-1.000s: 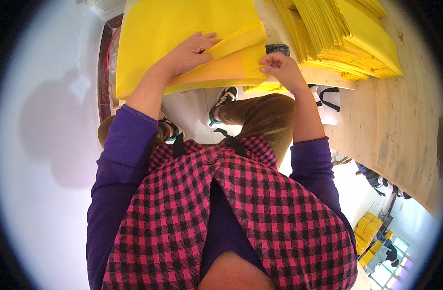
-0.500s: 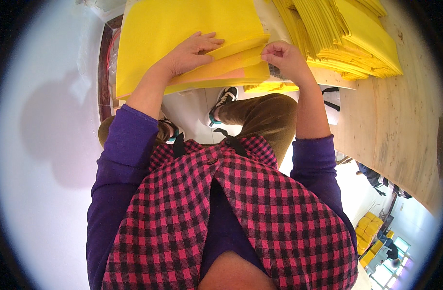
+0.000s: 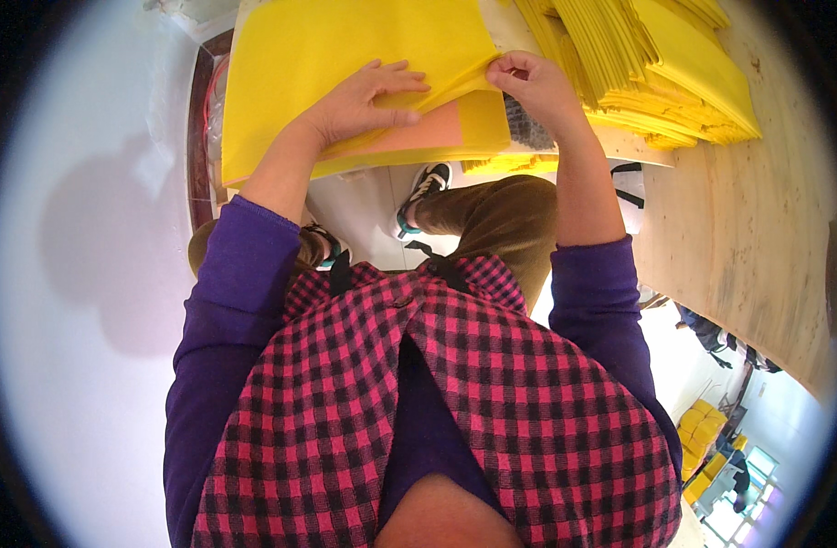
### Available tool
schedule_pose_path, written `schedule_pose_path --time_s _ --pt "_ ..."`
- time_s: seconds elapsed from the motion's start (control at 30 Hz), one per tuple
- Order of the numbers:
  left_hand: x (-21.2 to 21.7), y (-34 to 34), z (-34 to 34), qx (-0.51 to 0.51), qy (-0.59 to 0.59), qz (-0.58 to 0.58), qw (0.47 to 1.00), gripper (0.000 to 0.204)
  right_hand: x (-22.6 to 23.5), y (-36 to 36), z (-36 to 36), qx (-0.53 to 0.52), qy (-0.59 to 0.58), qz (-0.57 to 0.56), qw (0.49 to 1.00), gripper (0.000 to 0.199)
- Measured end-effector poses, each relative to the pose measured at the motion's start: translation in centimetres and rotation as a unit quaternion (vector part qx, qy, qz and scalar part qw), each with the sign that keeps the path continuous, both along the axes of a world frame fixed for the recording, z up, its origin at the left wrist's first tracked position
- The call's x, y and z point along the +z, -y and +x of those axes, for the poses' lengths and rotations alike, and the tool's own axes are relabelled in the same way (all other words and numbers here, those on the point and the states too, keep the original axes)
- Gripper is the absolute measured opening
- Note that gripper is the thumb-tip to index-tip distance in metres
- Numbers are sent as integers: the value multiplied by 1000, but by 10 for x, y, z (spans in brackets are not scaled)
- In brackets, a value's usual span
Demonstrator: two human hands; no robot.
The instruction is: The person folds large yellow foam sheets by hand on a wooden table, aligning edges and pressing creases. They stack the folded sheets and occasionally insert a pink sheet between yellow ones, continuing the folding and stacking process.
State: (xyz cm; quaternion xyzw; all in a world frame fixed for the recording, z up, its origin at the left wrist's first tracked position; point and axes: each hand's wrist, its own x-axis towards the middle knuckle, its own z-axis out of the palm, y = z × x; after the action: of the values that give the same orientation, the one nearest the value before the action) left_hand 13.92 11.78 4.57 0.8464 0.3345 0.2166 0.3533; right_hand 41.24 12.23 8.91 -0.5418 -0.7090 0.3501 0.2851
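Two hands on one yellow sheet

Two hands share the work here. My left hand (image 3: 364, 96) lies flat and open on the yellow sheet (image 3: 345, 55), pressing it to the tabletop (image 3: 747, 237). My right hand (image 3: 537, 87) has its grip pinched shut on that sheet's near right corner, peeled up off the orange sheet (image 3: 418, 137) beneath. Best to keep the palm firm and lift only one layer. The sheet lies at the far edge, long axis left to right; stacked yellow sheets (image 3: 656, 64) sit far right
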Motion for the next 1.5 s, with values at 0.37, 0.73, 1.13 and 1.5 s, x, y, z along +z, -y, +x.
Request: schedule_pose_path --time_s 0.37,0.73,1.13,1.5 --pt "-9 -3 -3 2 33 -39 999 47 -9 3 -2 -80 -93 27 992 25" --pt "-8 -3 -2 -4 5 -7 1000 44 -40 38 28 -140 -164 31 976 35" --pt "-5 -3 0 -3 -9 22 1000 42 -23 19 6 2 -26 101 995 76" --pt "-5 -1 1 -9 -59 72 996 47 -12 16 -6 160 118 102 975 27"
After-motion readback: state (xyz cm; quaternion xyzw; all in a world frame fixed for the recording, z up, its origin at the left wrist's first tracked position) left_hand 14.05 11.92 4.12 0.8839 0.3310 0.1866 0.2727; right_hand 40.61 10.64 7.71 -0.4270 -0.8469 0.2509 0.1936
